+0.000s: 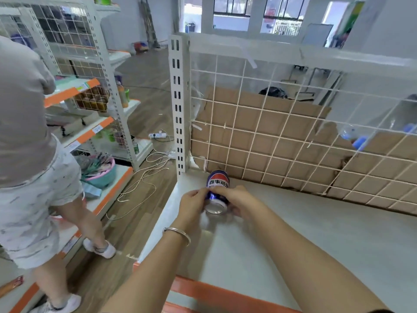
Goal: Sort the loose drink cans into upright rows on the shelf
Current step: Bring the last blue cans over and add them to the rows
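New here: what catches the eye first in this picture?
A blue drink can with a red-and-white logo, gripped by the left hand and right hand at the back left corner of the white metal shelf, silver end toward the camera. Behind it, brown cardboard backs a white wire grid; another person stands in the aisle at left.

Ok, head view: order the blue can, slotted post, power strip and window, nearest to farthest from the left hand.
1. blue can: gripped in the left hand.
2. slotted post: just behind, at the shelf's left end.
3. power strip: on the floor beyond the post.
4. window: farthest, at the room's back.
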{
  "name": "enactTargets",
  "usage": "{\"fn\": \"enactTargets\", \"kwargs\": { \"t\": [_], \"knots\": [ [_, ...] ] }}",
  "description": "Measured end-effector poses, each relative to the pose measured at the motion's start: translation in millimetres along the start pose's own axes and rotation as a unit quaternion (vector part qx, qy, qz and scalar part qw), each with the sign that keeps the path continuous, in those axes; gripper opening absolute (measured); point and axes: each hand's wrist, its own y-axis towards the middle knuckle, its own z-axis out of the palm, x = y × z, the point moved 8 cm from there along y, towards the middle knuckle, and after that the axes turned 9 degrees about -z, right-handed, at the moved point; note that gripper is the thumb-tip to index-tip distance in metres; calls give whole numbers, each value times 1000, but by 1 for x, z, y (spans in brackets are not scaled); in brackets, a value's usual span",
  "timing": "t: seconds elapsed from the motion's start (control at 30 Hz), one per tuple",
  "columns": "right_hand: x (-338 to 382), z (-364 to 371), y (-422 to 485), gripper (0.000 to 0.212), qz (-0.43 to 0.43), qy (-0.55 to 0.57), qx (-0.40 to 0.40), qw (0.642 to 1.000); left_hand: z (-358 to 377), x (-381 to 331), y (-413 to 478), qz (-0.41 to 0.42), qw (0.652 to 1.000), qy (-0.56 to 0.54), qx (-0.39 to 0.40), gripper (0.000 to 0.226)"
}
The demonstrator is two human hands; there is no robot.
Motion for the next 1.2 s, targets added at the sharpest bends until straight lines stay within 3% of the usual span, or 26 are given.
{"fn": "enactTargets", "kwargs": {
  "t": [0.07,0.17,0.43,0.5,0.7,0.83,1.0,1.13,1.2],
  "knots": [
    [-9,-20,-15,70,11,10,-16,1000,14,5,-4,-23,999,-11,29,16],
    [-18,-66,-36,52,0,25,-53,998,49,11,-14,-37,997,26,66,16],
    [-41,-232,-127,51,-55,51,-203,976,201,21,-103,-8,971,95,219,15],
    [-57,-274,-161,55,-56,70,-243,966,242,34,-131,-6,962,109,250,16],
    [-131,-413,-283,28,-34,139,-381,913,384,100,-240,8,913,177,368,17],
    [-174,-502,-369,33,-29,124,-457,880,470,150,-325,5,893,187,409,20],
    [-204,-580,-447,20,-35,109,-498,860,542,188,-410,1,873,182,453,16],
    [-217,-623,-471,33,-35,90,-499,861,583,201,-440,4,868,196,456,12],
    [-220,-646,-477,29,-39,79,-508,857,603,202,-452,6,861,202,467,13]
  ]
}}
